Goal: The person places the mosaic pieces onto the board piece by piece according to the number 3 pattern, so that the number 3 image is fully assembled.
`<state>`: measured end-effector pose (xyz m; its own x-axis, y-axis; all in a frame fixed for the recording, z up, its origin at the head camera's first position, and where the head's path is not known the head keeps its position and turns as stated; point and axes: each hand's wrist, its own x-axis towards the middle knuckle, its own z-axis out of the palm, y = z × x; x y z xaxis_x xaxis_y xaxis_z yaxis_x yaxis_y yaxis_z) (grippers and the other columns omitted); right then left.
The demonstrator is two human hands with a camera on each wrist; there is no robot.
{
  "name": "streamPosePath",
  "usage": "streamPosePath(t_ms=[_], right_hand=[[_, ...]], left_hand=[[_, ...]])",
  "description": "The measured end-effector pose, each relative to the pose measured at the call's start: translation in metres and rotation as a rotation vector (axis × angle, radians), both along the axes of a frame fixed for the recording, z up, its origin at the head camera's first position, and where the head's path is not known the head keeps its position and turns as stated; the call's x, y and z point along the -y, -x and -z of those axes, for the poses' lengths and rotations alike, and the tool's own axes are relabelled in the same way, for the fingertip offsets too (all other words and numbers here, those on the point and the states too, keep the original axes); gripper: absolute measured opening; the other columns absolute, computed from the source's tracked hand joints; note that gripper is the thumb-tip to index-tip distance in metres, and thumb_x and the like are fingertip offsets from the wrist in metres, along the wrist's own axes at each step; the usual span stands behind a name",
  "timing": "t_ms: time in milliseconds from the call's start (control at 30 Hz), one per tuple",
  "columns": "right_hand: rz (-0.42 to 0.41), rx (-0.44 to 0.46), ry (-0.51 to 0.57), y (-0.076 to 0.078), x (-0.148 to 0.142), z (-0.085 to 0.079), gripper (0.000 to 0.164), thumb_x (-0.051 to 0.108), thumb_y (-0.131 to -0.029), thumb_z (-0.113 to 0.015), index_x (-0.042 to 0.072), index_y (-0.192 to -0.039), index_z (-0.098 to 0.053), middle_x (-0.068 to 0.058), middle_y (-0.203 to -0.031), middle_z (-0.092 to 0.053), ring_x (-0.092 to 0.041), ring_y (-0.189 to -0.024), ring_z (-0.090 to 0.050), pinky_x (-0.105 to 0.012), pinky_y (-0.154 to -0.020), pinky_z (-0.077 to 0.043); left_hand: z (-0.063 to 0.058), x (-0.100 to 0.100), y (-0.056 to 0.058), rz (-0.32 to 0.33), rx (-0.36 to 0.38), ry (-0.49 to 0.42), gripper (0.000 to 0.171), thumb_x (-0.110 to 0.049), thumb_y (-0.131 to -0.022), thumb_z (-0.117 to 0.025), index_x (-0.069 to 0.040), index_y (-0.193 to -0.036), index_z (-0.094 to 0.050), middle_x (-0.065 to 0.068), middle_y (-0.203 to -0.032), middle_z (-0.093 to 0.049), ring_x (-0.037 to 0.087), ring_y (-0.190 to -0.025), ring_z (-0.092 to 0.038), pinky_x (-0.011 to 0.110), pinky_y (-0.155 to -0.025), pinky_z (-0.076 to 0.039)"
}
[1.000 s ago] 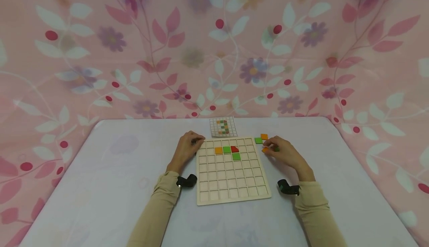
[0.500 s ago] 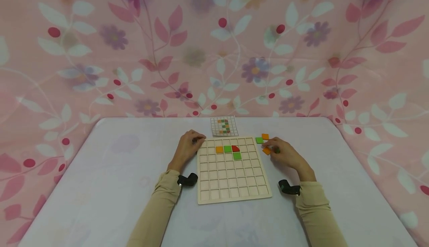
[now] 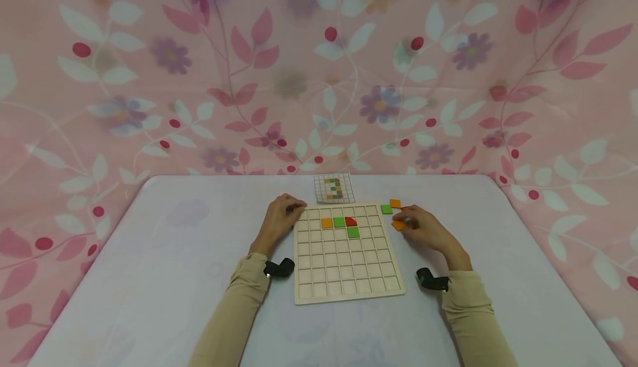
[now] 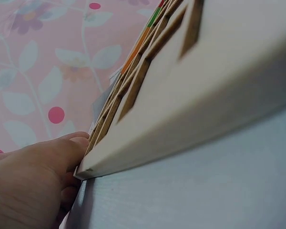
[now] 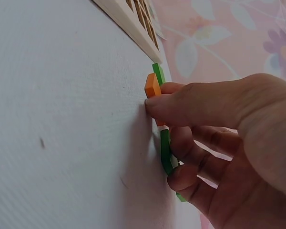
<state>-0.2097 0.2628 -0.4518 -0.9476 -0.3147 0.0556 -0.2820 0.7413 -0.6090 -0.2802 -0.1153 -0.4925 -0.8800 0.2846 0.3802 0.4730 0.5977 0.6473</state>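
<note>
A pale wooden grid board (image 3: 349, 267) lies in the middle of the table. My left hand (image 3: 277, 220) grips its far left corner, thumb and fingers at the edge (image 4: 83, 171). One orange tile, two green tiles (image 3: 353, 232) and a red tile with a rounded corner (image 3: 351, 221) sit in its cells. Right of the board, my right hand (image 3: 423, 227) pinches an orange tile (image 5: 152, 86) between thumb and index finger, close over the table. Its other fingers curl near a dark green tile (image 5: 165, 150). The right hand partly hides the tiles around it.
A small printed card (image 3: 334, 188) with a coloured grid pattern lies beyond the board. By the board's far right corner are a loose green tile (image 3: 386, 209) and an orange tile (image 3: 395, 203). A pink floral cloth (image 3: 319, 79) hangs behind the table.
My right hand has shifted slightly right, and the orange tile at its fingertips has turned a little. A bit of red now shows beside the fingers. The left hand stays at the board's corner.
</note>
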Motion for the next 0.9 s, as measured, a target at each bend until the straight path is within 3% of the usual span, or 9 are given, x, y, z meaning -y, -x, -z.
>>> streamPosePath(t_ms=[667,900], right_hand=[[0.04,0.041,-0.012,-0.0015,-0.0023,0.0009,0.026,0.008,-0.084,-0.068,0.005,-0.11,-0.066,-0.012,-0.109,-0.056,-0.017,-0.079,-0.051,-0.027,-0.069,-0.043],[0.029,0.008,-0.042,0.0005,-0.0023,0.002,0.024,0.014,-0.085,-0.069,0.007,-0.108,-0.065,-0.01,-0.108,-0.057,-0.018,-0.083,-0.054,-0.034,-0.076,-0.046]], left_hand=[[-0.0004,-0.0006,-0.0024,0.026,-0.028,-0.028,0.013,-0.013,-0.088,-0.066,-0.01,-0.097,-0.074,0.008,-0.092,-0.065,0.02,-0.083,-0.058,0.037,-0.075,-0.047],[-0.0021,0.0,-0.0025,0.019,-0.018,-0.028,0.013,-0.013,-0.089,-0.066,-0.01,-0.098,-0.074,0.008,-0.093,-0.065,0.021,-0.084,-0.058,0.037,-0.076,-0.047]])
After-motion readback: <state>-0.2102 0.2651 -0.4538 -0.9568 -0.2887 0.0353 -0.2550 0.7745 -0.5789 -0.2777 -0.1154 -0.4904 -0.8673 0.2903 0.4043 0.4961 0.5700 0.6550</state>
